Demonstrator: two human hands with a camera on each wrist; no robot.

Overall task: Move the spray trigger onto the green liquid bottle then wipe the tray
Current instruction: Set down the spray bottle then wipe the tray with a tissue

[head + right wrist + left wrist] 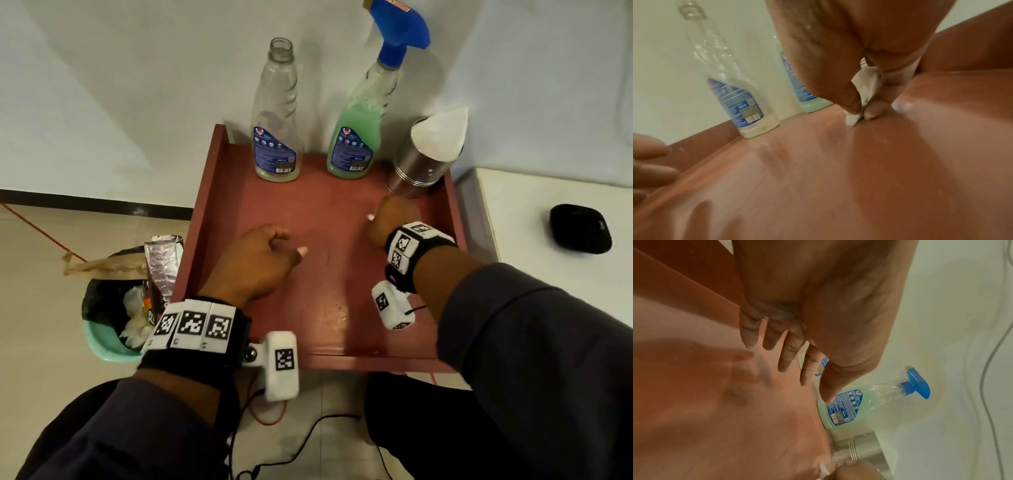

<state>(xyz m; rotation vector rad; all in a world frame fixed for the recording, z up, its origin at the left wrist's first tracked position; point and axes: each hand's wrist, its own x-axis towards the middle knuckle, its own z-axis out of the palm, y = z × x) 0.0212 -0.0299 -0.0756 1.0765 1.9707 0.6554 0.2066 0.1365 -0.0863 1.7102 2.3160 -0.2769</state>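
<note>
Holding a small white tissue (863, 91), the right hand (390, 219) has its thumb and fingers curled tight around it. The tissue touches the floor of the red tray (267, 205), near the right side. A bit of it sticks out by the thumb in the head view.

The left hand (257, 263) holds nothing. Its fingers (787, 353) hang loose and a little curled over the middle of the tray. You cannot tell if they touch it.

The blue spray trigger (400, 31) sits on top of the green liquid bottle (356, 137). That bottle stands up straight at the back of the tray, close to the wall. Next to it, on the left, stands an open clear bottle (277, 116) with no top and only a little liquid at the bottom.

A shiny metal cup (421, 171) with white tissues in it stands at the back right corner, just beside the right hand. A bin (113, 322) full of trash is on the floor, left of the tray. A small black case (580, 228) lies on a white top to the right.
</note>
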